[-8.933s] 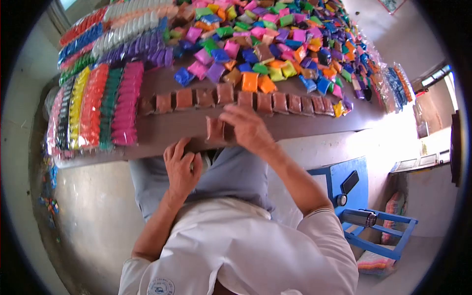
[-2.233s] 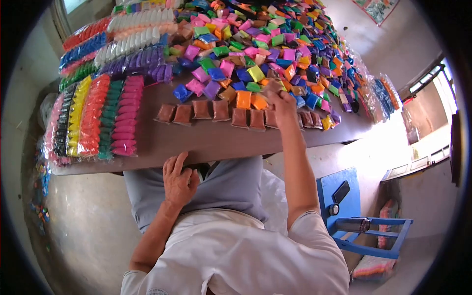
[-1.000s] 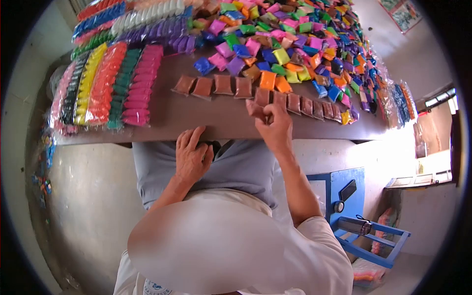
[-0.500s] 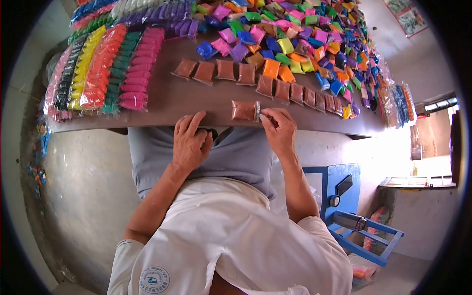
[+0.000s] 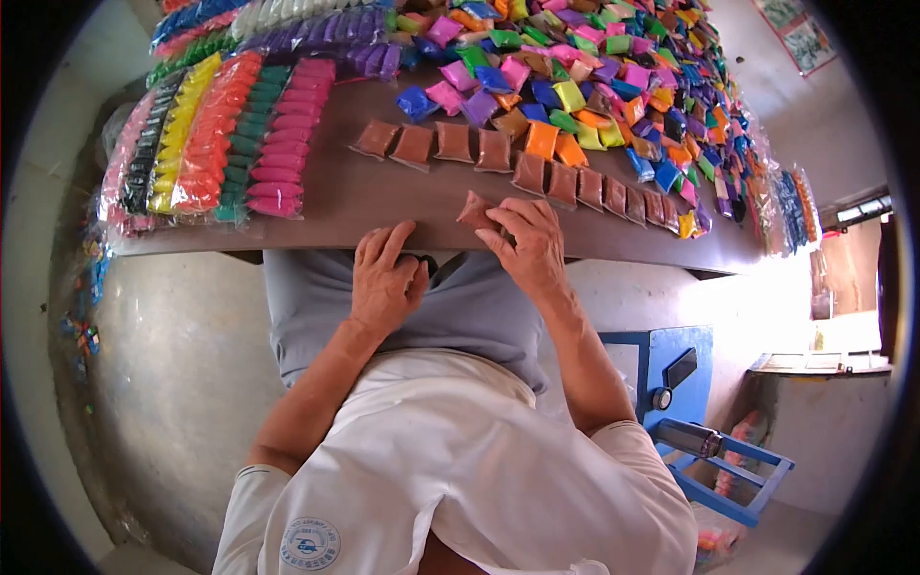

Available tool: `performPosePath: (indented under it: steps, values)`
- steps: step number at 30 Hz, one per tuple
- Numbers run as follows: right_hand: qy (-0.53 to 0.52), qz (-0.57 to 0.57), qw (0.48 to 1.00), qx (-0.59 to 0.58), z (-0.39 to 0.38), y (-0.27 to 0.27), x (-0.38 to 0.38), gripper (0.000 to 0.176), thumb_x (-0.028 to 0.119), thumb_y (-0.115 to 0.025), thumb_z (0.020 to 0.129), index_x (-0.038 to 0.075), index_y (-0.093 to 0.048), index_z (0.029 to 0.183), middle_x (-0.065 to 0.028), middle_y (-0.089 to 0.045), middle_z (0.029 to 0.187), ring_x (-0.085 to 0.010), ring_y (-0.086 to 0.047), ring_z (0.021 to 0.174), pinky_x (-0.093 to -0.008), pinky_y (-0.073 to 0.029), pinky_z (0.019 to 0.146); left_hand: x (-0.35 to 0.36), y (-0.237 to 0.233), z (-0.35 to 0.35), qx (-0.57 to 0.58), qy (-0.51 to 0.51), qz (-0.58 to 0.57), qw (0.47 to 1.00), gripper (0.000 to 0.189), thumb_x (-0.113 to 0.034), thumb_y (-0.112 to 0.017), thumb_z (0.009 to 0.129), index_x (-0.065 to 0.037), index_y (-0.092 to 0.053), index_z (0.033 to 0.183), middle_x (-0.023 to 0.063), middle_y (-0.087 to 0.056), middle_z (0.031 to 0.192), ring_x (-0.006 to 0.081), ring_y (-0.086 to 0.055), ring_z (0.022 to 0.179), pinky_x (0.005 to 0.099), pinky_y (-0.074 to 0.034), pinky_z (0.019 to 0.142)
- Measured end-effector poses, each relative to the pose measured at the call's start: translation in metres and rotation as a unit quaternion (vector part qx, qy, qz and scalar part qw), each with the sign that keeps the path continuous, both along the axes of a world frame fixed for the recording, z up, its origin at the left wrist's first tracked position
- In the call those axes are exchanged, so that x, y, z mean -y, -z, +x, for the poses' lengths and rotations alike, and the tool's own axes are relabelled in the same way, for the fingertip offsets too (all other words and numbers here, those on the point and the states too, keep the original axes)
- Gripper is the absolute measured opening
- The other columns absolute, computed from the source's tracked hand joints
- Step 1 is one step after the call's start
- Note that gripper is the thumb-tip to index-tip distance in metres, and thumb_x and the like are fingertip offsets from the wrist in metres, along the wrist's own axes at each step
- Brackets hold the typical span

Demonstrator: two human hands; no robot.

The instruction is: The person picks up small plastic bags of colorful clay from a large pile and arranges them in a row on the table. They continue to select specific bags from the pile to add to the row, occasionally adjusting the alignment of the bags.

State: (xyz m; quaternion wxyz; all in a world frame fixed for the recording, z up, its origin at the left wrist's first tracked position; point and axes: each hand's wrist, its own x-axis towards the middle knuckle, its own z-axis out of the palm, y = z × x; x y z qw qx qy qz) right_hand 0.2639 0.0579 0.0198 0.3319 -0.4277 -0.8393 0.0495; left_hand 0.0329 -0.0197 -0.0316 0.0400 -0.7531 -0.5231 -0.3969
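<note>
A small reddish-brown packet [image 5: 472,212] is gripped at its right end by my right hand [image 5: 529,241], thumb and fingers closed on it at the table's front edge. My fingers cover part of the packet. My left hand [image 5: 385,273] rests at the edge to the left, fingers loosely apart, with nothing in it. Beyond both hands runs a curved row of similar brown packets [image 5: 453,143], the right ones overlapping. Two orange packets [image 5: 540,140] lie just behind that row.
Long strips of joined packets, among them pink [image 5: 279,144] and yellow [image 5: 182,134], lie on the left of the brown table [image 5: 335,216]. A large heap of multicoloured packets [image 5: 594,67] fills the back right. At lower right stands a blue stool [image 5: 728,470] with a dark bottle [image 5: 688,438].
My right hand has moved left and closed on the brown packet, which was lying flat and is now tilted. My left hand stays by the table edge. The view has shifted slightly.
</note>
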Motion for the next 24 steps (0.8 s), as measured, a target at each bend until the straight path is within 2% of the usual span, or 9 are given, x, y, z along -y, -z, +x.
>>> performPosePath:
  steps: [3,11,15,19,21,24]
  values:
    - [-0.012,-0.006,1.0,0.01,-0.003,-0.006,-0.004,0.033,0.022,-0.081,0.081,0.005,-0.074,0.108,-0.0098,-0.067,0.112,-0.032,-0.06,0.105,-0.0436,-0.049,0.094,0.001,-0.002,0.001,0.001,-0.003,-0.007,1.0,0.014,-0.01,-0.075,0.077,-0.002,-0.065,0.073,0.0156,-0.056,0.138,0.035,-0.052,0.123,0.0511,-0.04,0.108]
    - [-0.139,-0.066,0.988,0.011,-0.046,-0.019,0.001,0.042,0.013,-0.076,0.084,0.0,-0.067,0.123,-0.0159,-0.059,0.127,-0.0373,-0.059,0.113,-0.0438,-0.05,0.097,0.0,0.002,-0.001,0.008,0.0,-0.005,1.0,0.014,-0.012,-0.075,0.078,-0.003,-0.065,0.074,0.0166,-0.056,0.14,0.0363,-0.053,0.123,0.0508,-0.04,0.108]
    - [-0.196,-0.069,0.978,0.027,-0.087,-0.027,-0.023,0.038,0.008,-0.075,0.083,0.004,-0.067,0.121,-0.0155,-0.059,0.128,-0.0365,-0.059,0.115,-0.0439,-0.051,0.098,-0.001,0.003,-0.002,0.024,-0.013,0.006,1.0,0.014,-0.012,-0.075,0.078,-0.003,-0.065,0.074,0.019,-0.054,0.141,0.0369,-0.053,0.122,0.051,-0.042,0.106]
    - [-0.263,-0.083,0.96,0.043,-0.098,-0.029,-0.046,0.036,0.008,-0.074,0.084,0.006,-0.067,0.119,-0.0146,-0.059,0.127,-0.0353,-0.06,0.115,-0.0436,-0.051,0.097,-0.002,0.004,-0.008,0.036,-0.038,0.023,0.998,0.015,-0.011,-0.075,0.077,-0.002,-0.063,0.074,0.0196,-0.053,0.142,0.038,-0.053,0.121,0.051,-0.044,0.104]
    - [-0.282,-0.094,0.954,0.051,-0.096,-0.037,-0.048,0.029,0.007,-0.073,0.083,0.004,-0.066,0.111,-0.0126,-0.059,0.118,-0.0346,-0.06,0.112,-0.0439,-0.052,0.096,-0.001,0.005,-0.01,0.037,-0.031,0.021,0.999,0.016,-0.01,-0.076,0.076,-0.002,-0.063,0.073,0.0198,-0.053,0.142,0.0388,-0.054,0.12,0.0515,-0.044,0.102]
    - [-0.293,-0.072,0.949,0.085,-0.095,-0.037,-0.051,0.025,0.007,-0.071,0.084,0.003,-0.066,0.108,-0.013,-0.06,0.118,-0.0334,-0.061,0.114,-0.0436,-0.053,0.093,0.002,0.0,-0.013,0.027,-0.022,-0.003,0.999,0.015,-0.012,-0.074,0.079,-0.002,-0.064,0.073,0.0181,-0.054,0.141,0.0354,-0.053,0.123,0.0499,-0.043,0.106]
